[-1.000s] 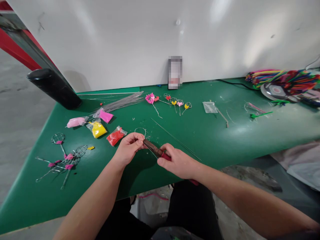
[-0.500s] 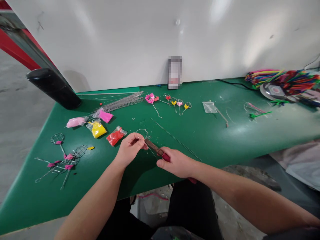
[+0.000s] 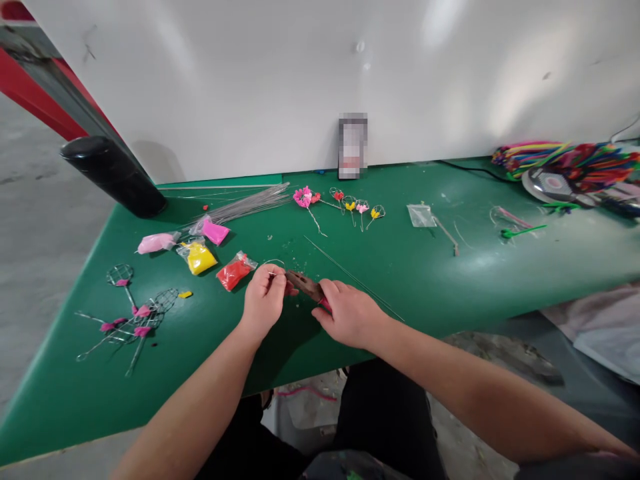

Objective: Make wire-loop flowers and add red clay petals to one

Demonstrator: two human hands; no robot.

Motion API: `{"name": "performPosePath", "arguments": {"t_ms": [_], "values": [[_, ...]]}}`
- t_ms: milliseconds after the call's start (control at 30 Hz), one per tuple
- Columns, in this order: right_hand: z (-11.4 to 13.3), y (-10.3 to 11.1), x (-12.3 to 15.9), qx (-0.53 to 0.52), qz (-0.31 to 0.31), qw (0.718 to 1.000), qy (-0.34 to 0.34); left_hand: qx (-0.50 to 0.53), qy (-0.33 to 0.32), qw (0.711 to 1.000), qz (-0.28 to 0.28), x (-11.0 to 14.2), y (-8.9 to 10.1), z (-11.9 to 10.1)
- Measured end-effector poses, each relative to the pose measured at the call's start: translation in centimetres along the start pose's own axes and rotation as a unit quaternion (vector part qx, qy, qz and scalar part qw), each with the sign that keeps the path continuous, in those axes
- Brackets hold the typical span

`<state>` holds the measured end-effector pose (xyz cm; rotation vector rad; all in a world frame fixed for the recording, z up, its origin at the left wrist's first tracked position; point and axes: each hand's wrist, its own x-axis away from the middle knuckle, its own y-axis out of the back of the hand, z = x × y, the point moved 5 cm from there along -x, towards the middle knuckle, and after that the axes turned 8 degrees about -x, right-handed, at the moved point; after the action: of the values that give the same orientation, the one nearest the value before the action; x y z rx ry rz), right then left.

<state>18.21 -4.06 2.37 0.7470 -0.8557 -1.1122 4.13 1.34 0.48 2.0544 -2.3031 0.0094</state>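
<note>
My left hand (image 3: 265,298) is closed in a pinch on a thin wire loop (image 3: 274,263) just above the green table (image 3: 425,280). My right hand (image 3: 347,313) is wrapped round red-handled pliers (image 3: 306,287), whose dark jaws point left and meet the wire at my left fingertips. A long straight wire (image 3: 355,277) lies on the table just beyond my right hand. A red bead bag (image 3: 235,271) lies just left of my left hand.
Yellow (image 3: 199,257) and pink (image 3: 214,232) bead bags and a bundle of straight wires (image 3: 245,207) lie at the left back. Small beaded wire flowers (image 3: 340,200) sit mid-table, wire rackets (image 3: 133,317) at the left. A black cylinder (image 3: 113,177) and coloured tubes (image 3: 565,157) flank the back.
Both hands have shifted slightly away from me across the table. My right hand has turned over the pliers, hiding most of the red handle, and the wire loop now lies lower.
</note>
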Motion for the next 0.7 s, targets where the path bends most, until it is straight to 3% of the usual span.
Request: {"name": "performPosePath", "arguments": {"t_ms": [267,400,533,700], "values": [[0.4,-0.1,0.0,0.111,-0.079,0.991,0.015,0.104,0.027,0.994,-0.016,-0.1,-0.2,0.2],[0.4,0.3,0.0,-0.023,-0.027,0.999,0.004,0.092,0.028,0.995,-0.031,-0.4,0.1,0.1],[0.2,1.1,0.6,-0.203,0.052,0.978,-0.009,0.102,0.034,0.993,-0.05,-0.6,0.6,-0.4],[-2.6,3.2,0.7,-0.199,0.007,0.979,-0.049,0.131,0.055,0.99,-0.027,-0.7,0.7,-0.6]]}}
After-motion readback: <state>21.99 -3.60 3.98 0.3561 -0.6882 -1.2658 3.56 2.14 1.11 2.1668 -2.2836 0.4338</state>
